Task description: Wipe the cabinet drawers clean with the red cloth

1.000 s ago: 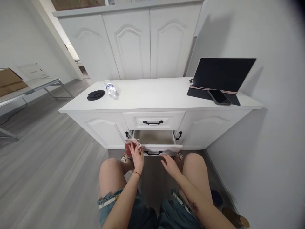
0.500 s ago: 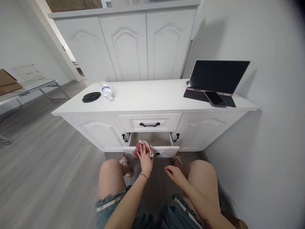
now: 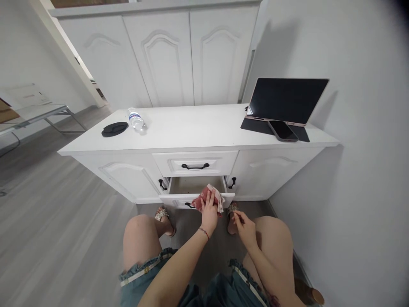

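My left hand point(image 3: 209, 211) presses a red and white cloth point(image 3: 209, 199) against the front edge of the open lower drawer point(image 3: 194, 189) of a white cabinet point(image 3: 194, 128). The cloth lies toward the right end of the drawer front, partly covering its black handle point(image 3: 189, 205). My right hand point(image 3: 244, 226) hovers just to the right above my right knee, fingers loosely curled with nothing in them, close to the cloth but apart from it. The drawer's inside looks bare.
The closed upper drawer point(image 3: 194, 163) sits above. On the cabinet top stand a tablet point(image 3: 286, 100) with a phone point(image 3: 283, 130) at right, a water bottle point(image 3: 135, 119) and a black lid point(image 3: 114, 128) at left. A wall is close at right; a folding table point(image 3: 35, 113) stands far left.
My left hand has slid the cloth from the left end of the drawer front to its right end. My right hand has drawn closer and its fingers have curled.
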Demonstrator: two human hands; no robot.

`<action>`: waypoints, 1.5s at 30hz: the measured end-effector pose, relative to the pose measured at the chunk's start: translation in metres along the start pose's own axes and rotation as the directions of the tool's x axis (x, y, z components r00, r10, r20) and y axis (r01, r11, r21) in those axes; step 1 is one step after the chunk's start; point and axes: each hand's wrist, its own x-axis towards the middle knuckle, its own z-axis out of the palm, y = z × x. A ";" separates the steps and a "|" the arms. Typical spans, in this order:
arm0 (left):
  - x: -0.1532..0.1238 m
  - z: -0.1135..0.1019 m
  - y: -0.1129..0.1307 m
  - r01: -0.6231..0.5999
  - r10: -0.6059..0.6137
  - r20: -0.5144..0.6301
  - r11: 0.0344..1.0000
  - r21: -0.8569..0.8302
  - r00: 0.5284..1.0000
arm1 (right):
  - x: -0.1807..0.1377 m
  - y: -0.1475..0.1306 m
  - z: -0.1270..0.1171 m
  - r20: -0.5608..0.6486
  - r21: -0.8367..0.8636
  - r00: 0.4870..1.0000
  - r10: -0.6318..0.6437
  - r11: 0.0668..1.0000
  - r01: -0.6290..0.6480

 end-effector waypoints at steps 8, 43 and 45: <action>0.010 0.016 0.018 -0.202 0.192 0.117 0.976 0.080 0.974 | 0.008 -0.001 -0.003 -0.201 0.081 0.978 0.060 0.996 -0.045; -0.061 -0.077 -0.187 -0.024 0.065 0.346 0.992 -0.121 0.936 | 0.008 -0.025 0.053 0.037 0.085 0.999 0.007 0.996 -0.010; -0.069 -0.080 -0.195 -0.057 0.078 0.325 0.996 -0.073 0.942 | 0.008 -0.025 0.055 0.049 0.076 0.999 -0.005 0.997 0.001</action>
